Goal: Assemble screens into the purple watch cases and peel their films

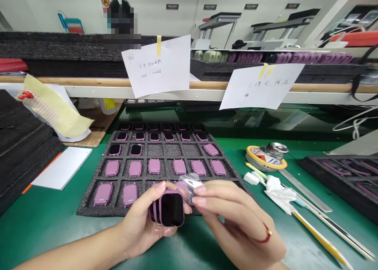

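Note:
My left hand (141,218) is closed round a small stack of purple smartwatch bodies (172,209), the front one with its black screen facing me. Just right of the stack, my right hand (236,218) pinches a clear, shiny piece of plastic film (191,185) between thumb and fingers. Behind both hands lies a dark foam tray (85,201) with square compartments. Its near rows hold purple watch bodies (135,168) back side up, and the far rows hold others (154,136) screen up. My hands hide part of the tray's front row.
On the green table's right stand a yellow-rimmed dish with a metal-topped dispenser (276,151), a steel ruler (307,190), white wipes (279,193) and a yellow-handled tool (320,238). A second tray (348,179) lies far right. Stacked foam (23,144) stands left. Paper notes (161,67) hang from the shelf.

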Motion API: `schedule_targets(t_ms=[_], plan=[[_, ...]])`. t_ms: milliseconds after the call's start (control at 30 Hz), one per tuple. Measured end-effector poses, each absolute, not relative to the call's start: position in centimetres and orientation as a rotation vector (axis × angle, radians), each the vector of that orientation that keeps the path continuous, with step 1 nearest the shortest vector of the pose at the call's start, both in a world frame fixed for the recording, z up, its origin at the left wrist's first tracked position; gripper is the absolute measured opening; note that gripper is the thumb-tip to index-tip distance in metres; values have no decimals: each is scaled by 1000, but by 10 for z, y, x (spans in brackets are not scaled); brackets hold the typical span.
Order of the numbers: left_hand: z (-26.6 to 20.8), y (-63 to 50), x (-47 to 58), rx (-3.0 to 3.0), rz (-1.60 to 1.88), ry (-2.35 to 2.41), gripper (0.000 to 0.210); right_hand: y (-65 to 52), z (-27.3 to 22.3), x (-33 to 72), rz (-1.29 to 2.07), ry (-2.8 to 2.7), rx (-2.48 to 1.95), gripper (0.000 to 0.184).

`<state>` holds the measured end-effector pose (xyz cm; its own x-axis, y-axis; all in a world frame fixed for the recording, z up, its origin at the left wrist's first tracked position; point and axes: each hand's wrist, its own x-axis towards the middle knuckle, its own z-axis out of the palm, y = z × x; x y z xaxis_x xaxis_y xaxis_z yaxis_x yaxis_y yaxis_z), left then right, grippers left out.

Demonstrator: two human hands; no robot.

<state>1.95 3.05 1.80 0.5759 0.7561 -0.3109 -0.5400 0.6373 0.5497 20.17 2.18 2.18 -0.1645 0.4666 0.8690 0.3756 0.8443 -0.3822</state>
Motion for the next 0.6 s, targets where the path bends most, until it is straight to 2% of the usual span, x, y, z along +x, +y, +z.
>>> schedule_targets(t_ms=[100,400,533,600], plan=[[15,31,19,382,792,567,37,15,19,203,97,-1935,-581,30],[13,31,17,408,782,554,39,12,22,204,46,-2147,-532,24],[13,31,19,372,791,617,43,19,20,197,5,-2126,-570,26],[12,31,20,407,817,635,43,22,17,193,24,-2094,-619,36]])
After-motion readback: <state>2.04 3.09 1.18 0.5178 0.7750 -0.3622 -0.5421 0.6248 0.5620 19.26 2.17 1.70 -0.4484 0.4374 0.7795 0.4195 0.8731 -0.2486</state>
